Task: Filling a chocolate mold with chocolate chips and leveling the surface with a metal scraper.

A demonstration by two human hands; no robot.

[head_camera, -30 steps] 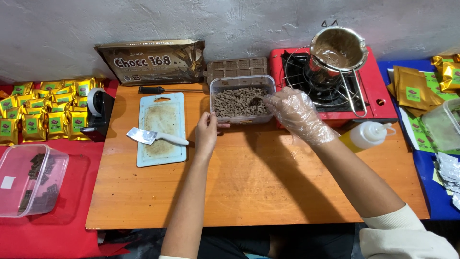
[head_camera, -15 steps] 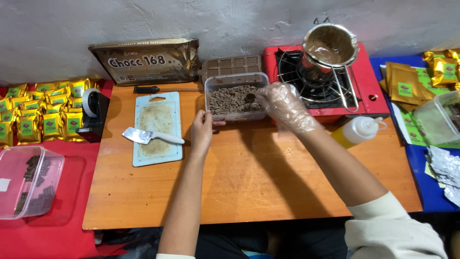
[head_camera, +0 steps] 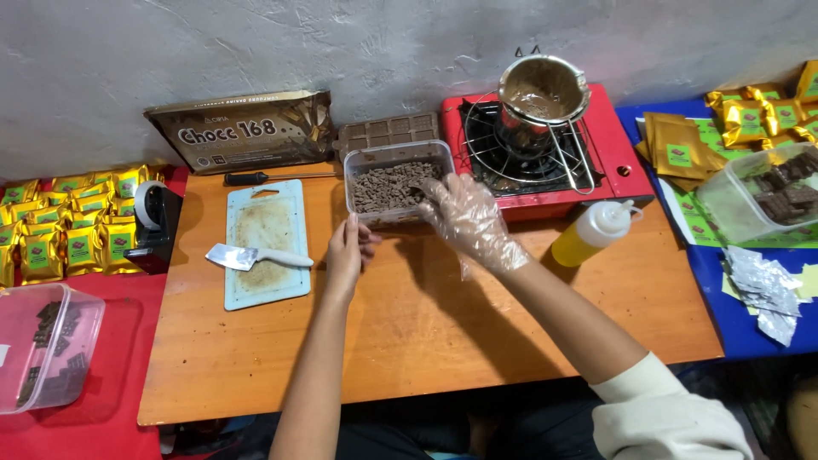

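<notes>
A clear plastic tub (head_camera: 400, 158) filled with chopped chocolate pieces stands at the back of the wooden table (head_camera: 426, 324). My bare left hand (head_camera: 348, 247) grips the tub's near left corner. My right hand (head_camera: 467, 220), in a thin clear plastic glove, reaches into the tub over its near right corner, fingers among the pieces. A white cutting board (head_camera: 266, 243) with chocolate crumbs lies to the left, and a wide-bladed knife (head_camera: 256, 256) rests across it.
A red gas stove (head_camera: 554, 158) with a metal pot (head_camera: 543, 92) of melted chocolate stands back right. A yellow squeeze bottle (head_camera: 590, 233) lies beside it. A chocolate slab wrapper (head_camera: 243, 129), a brown mould (head_camera: 388, 132), gold packets (head_camera: 72, 226) and two more tubs (head_camera: 43, 358) (head_camera: 767, 200) surround the table.
My hands stay at the tub. The right gloved hand has shifted slightly toward the tub's near right corner; the camera view has moved a little.
</notes>
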